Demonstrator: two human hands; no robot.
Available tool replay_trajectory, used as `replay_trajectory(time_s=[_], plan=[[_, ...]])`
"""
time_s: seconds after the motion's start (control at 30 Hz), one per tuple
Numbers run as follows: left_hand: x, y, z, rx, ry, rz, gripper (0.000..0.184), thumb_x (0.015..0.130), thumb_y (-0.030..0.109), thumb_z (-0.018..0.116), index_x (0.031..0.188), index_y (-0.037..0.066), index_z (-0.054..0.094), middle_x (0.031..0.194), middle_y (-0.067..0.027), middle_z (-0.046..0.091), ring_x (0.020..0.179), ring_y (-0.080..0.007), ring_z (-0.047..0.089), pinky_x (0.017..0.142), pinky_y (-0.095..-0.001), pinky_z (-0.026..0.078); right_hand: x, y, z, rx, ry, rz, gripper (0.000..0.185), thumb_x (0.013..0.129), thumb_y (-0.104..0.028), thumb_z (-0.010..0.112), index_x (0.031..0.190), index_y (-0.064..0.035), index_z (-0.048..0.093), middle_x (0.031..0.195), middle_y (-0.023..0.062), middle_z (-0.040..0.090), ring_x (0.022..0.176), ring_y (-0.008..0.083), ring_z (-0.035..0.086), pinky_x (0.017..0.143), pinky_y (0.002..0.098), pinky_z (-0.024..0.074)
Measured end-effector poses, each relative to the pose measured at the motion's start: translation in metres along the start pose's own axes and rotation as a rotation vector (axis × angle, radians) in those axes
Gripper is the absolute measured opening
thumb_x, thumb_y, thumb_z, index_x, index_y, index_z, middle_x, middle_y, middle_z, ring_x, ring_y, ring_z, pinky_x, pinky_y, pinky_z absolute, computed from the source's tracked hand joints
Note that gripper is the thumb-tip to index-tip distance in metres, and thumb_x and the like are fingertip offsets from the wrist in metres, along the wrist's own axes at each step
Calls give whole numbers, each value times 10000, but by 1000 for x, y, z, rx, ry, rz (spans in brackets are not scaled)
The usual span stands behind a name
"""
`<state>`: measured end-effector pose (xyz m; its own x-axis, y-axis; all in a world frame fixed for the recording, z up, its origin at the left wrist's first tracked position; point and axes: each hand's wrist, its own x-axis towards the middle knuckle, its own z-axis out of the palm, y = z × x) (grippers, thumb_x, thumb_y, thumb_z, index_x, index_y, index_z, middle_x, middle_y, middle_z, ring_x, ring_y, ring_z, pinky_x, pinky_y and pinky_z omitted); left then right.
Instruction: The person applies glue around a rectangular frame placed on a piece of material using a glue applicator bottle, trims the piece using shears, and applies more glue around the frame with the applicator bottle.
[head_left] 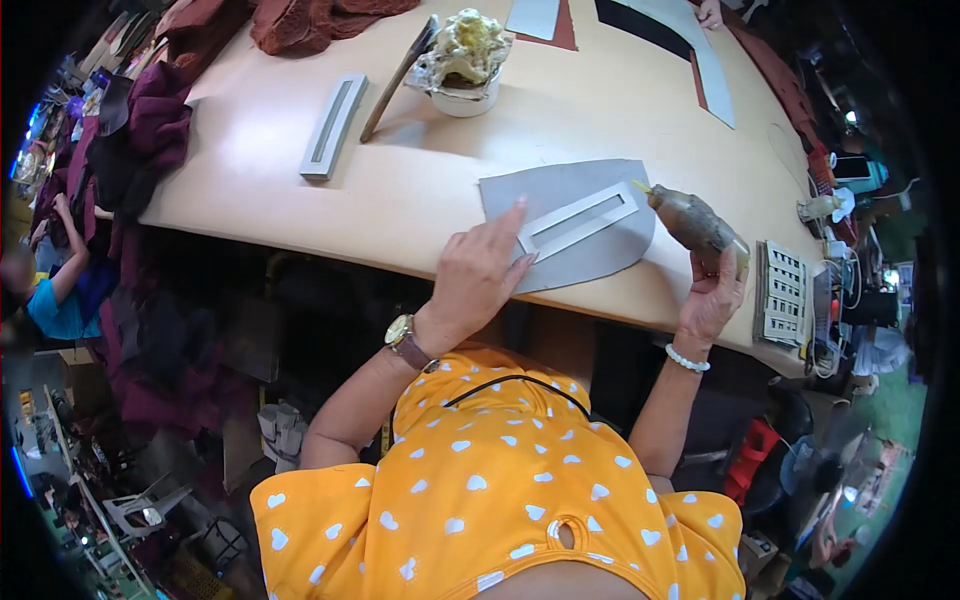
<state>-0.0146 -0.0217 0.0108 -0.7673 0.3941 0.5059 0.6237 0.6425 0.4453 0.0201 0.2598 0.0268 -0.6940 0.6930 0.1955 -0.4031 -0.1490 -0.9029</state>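
Observation:
A grey rounded sheet [575,178] lies flat near the table's front edge. On it rests a pale rectangular frame [590,219] with a long narrow slot. My left hand [475,270] holds the frame's left end down, thumb and index finger on either side of it; its other fingers are partly hidden. My right hand [716,295] grips the base of a brownish squeeze bottle [695,222]. The bottle is tilted, its yellowish nozzle by the frame's right end; I cannot tell whether they touch.
A second slotted frame [335,125] lies at the left. Behind it a stick [398,82] leans against a white pot [466,98] crusted with residue. A slotted card stack [783,292] is at the right edge. Cut panels [710,85] and another person's hand [709,14] are at the back.

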Motion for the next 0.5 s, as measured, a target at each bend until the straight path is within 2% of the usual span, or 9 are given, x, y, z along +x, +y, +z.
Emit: replay_trajectory(time_s=[0.07,0.27,0.5], plan=[[-1,1,-3,-112,-17,-155,757,694,212,727,1325,22,355,1033,-104,611,904,-232,573,765,-353,432,1,2,6,-142,34,-60,345,835,-106,613,1138,-3,485,1057,118,554,946,190,570,794,317,519],[-1,5,4,-162,59,-186,823,635,208,768,1324,28,356,990,-85,628,890,-240,567,793,-356,418,1,8,17,-246,46,-156,394,772,-32,685,1113,21,495,1027,100,545,941,155,532,863,266,436],[-1,5,6,-188,71,-216,812,628,179,770,1320,42,367,957,-69,635,859,-242,560,795,-359,413,2,10,16,-260,32,-172,382,770,-27,684,1102,17,500,1023,97,545,938,152,534,846,266,451]])
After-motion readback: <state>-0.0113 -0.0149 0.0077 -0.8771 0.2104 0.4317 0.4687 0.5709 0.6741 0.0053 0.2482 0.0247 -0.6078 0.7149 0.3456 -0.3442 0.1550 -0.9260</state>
